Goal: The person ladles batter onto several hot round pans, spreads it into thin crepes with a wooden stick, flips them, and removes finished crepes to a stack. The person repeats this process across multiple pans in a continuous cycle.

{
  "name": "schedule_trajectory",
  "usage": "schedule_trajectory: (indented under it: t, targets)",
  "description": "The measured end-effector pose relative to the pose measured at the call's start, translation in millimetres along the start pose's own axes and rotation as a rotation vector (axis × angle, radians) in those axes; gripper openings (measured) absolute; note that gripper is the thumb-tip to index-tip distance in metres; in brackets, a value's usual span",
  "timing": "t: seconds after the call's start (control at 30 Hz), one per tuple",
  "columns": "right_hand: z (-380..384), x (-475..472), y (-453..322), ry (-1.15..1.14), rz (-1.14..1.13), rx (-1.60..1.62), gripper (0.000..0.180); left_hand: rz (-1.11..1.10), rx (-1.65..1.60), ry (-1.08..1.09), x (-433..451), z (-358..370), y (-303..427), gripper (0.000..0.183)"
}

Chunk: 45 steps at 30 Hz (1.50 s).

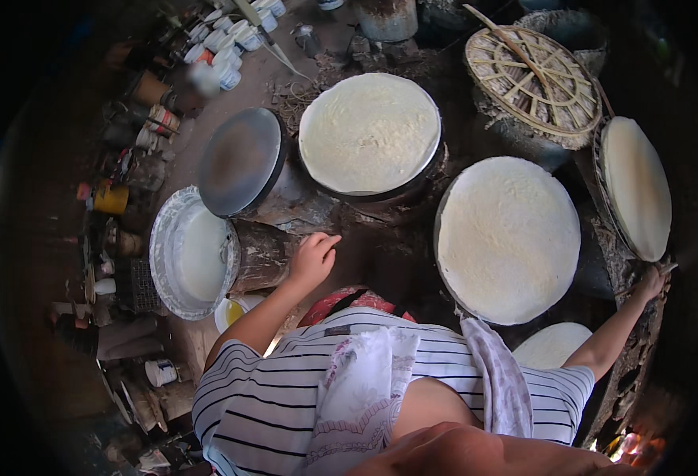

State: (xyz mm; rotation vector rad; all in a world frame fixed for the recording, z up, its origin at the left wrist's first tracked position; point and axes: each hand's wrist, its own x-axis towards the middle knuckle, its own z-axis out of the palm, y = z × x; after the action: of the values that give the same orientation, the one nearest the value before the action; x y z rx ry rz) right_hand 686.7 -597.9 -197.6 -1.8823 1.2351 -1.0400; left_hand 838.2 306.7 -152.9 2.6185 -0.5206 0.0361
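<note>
My left hand [314,260] hovers in front of my waist, its fingers loosely bent and holding nothing. At the far right, my right hand [652,283] grips a thin stick-like tool [671,268], mostly hidden by the fingers. Just beyond that hand a round flat pan [636,187] stands tilted, covered by a pale sheet with a brownish band. Pale batter-like layers coat a large round griddle [509,241] right of centre and another griddle [370,134] farther off. A dark, bare griddle [242,160] is left of them. Another pale round [553,345] shows partly behind my right arm.
A metal basin [161,262] holds whitish liquid, left of my left hand. A woven round lid [533,80] with a stick across it rests at the upper right. Flames [631,445] glow at the lower right. White buckets [227,56] and other people's bodies are at left.
</note>
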Motion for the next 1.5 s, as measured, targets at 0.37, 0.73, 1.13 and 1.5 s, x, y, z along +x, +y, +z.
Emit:
schedule_trajectory:
  t: [0.37,0.73,1.13,1.5]
  targets:
    - [223,-640,-367,-1.007,-0.338,0.136,0.027,-0.634,0.22,0.642,-97,-106,-342,0.025]
    - [369,-787,-465,-0.878,-0.864,-0.428,0.015,-0.956,0.12,0.542,-171,-116,-522,0.036]
    - [325,-809,-517,-1.065,-0.801,-0.013,0.042,-1.637,-0.851,0.271,-149,-44,-534,0.108]
    - [397,-1083,-535,-1.758,-1.171,-0.394,0.03,-1.438,-1.059,0.461,-235,-145,-547,0.051]
